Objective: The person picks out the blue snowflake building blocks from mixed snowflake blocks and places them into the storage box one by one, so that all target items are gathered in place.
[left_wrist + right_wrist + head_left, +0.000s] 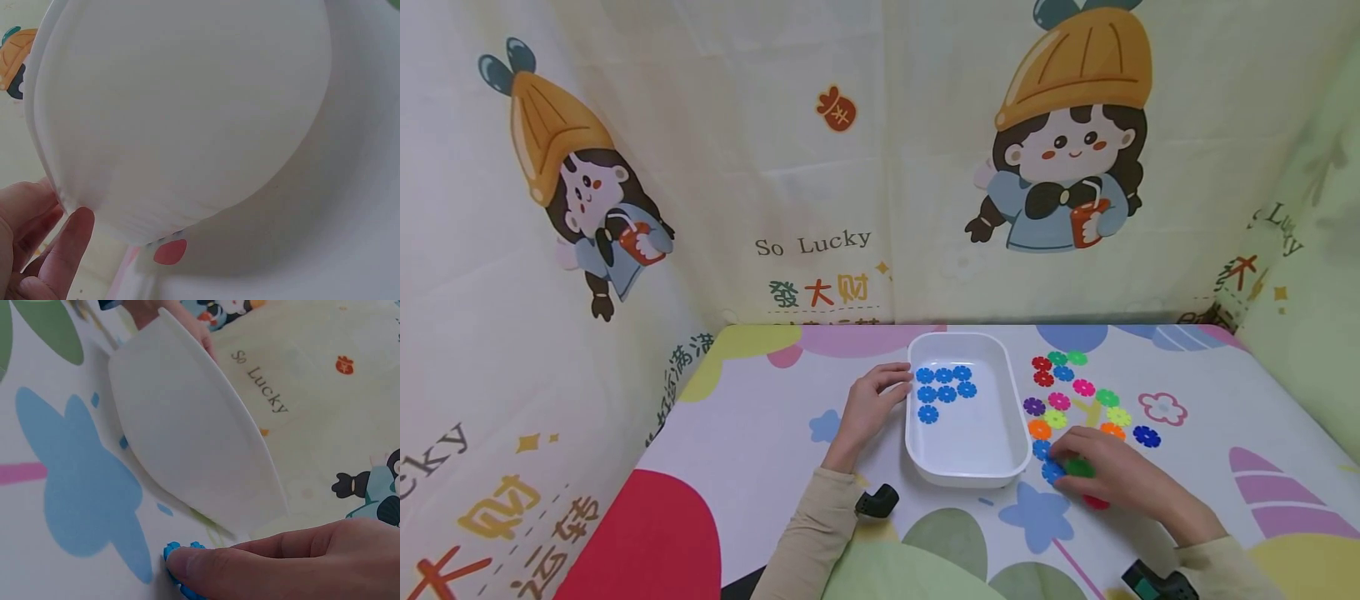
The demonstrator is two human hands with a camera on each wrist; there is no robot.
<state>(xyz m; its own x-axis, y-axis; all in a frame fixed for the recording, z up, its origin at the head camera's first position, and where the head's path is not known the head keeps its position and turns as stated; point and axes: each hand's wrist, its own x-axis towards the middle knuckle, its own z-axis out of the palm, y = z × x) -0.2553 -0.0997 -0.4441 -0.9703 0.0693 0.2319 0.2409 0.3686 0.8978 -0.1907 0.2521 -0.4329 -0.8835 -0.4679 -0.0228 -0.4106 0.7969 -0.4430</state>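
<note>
A white tray (970,450) holds several blue snowflake discs (943,394) at its upper left. My left hand (871,410) touches the tray's left rim with its fingertips; in the left wrist view, fingers (74,240) rest against the outer wall. To the right of the tray, my right hand (1116,471) pinches a blue snowflake disc (1052,472) at its fingertips. In the right wrist view the thumb (187,564) covers much of that blue piece. Another blue disc (1042,450) lies just beyond it. A green disc (1081,467) and a red disc (1096,502) show partly under the right hand.
Loose discs in several colours lie right of the tray, among them a red one (1041,364), a purple one (1033,407), an orange one (1039,429) and a dark blue one (1147,437). A printed cloth (820,183) hangs behind the patterned table (775,467).
</note>
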